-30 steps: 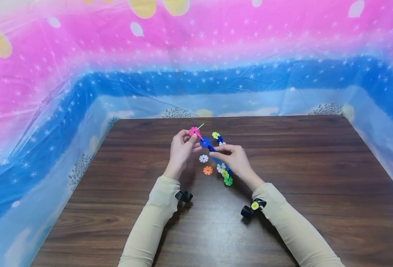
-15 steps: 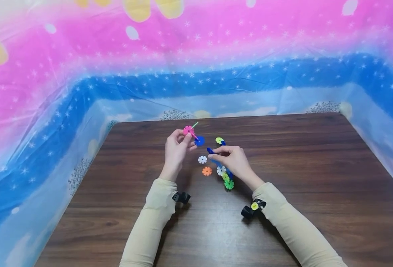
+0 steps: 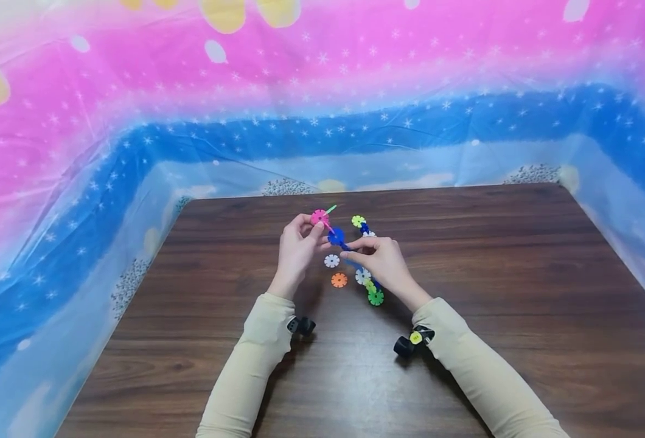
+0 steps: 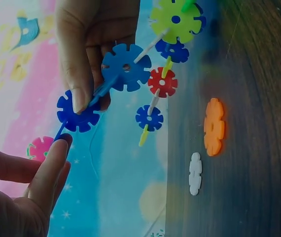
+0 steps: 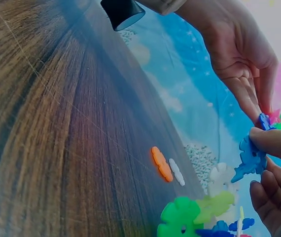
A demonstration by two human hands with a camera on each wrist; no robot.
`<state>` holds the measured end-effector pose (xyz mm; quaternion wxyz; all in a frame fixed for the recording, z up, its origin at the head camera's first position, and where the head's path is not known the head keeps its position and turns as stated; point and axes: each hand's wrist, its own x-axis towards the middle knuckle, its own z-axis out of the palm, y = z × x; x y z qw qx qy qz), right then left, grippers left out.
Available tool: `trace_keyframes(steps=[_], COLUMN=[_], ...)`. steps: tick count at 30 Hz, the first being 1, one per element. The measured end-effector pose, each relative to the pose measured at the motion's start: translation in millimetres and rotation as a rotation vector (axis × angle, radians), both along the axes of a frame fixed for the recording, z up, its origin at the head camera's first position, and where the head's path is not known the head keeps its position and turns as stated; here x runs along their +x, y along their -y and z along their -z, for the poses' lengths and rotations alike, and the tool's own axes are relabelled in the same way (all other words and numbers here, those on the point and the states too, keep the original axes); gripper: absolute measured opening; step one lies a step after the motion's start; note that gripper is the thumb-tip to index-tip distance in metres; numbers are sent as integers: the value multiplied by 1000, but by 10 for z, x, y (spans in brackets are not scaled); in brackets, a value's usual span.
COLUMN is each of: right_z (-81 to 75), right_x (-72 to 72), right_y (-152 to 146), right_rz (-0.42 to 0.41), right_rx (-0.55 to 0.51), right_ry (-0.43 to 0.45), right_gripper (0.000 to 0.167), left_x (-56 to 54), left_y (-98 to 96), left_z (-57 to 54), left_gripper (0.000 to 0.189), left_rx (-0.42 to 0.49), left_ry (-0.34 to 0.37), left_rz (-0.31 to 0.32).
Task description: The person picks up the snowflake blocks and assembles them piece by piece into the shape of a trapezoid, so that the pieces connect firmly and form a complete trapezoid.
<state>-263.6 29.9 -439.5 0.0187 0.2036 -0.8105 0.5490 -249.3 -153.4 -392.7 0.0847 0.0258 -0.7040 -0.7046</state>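
My left hand (image 3: 296, 252) pinches a pink notched interlocking disc (image 3: 319, 217). A green disc (image 3: 330, 209), seen edge-on, and a blue disc (image 3: 336, 236) are joined to it. My right hand (image 3: 380, 258) pinches a dark blue disc (image 4: 79, 112) at the end of a long chain, and its edge meets the left hand's blue disc. In the left wrist view the chain goes on through a mid-blue disc (image 4: 126, 68), a lime disc (image 4: 175, 20) and a red disc (image 4: 162, 82). A bright green disc (image 5: 180, 217) hangs below the right hand.
A loose white disc (image 3: 331, 261) and an orange disc (image 3: 339, 280) lie on the brown wooden table (image 3: 191, 365), below the hands in the head view. Patterned cloth (image 3: 322, 134) rises behind the table's far edge. Each wrist bears a black camera (image 3: 303, 326).
Half a second ago my left hand drew its discs leftward, away from the right hand's chain. Now it is back right, with the blue discs meeting again. My right hand stays almost in place.
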Motion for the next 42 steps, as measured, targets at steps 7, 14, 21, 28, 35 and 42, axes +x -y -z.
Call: trace_keyframes(steps=[7,14,21,28,35,42], right_z=[41,72,57,8,32,64], right_x=[-34,-50,-57,-43,16,49], right_y=[2,-76,-300,-531,-710,-900], right_rz=[-3,-13,-51,-110,-158,-255], right_rx=[8,73,265,383,464,571], right_ry=[-95,-102,-3,21,41,30], right_gripper=[19,20,16,11,8,8], left_x=[14,-32,-44,-8,35,-2], left_y=[-56,-53,60,79,79,177], left_z=[33,108,109,113,182,208], left_gripper=[10,10,15,21,20,31], left_rx=[-115,-45,-213,-457,-582,-628], left_ry=[4,62,244,318,355,340], left_rz=[-27,8,224,434,609,593])
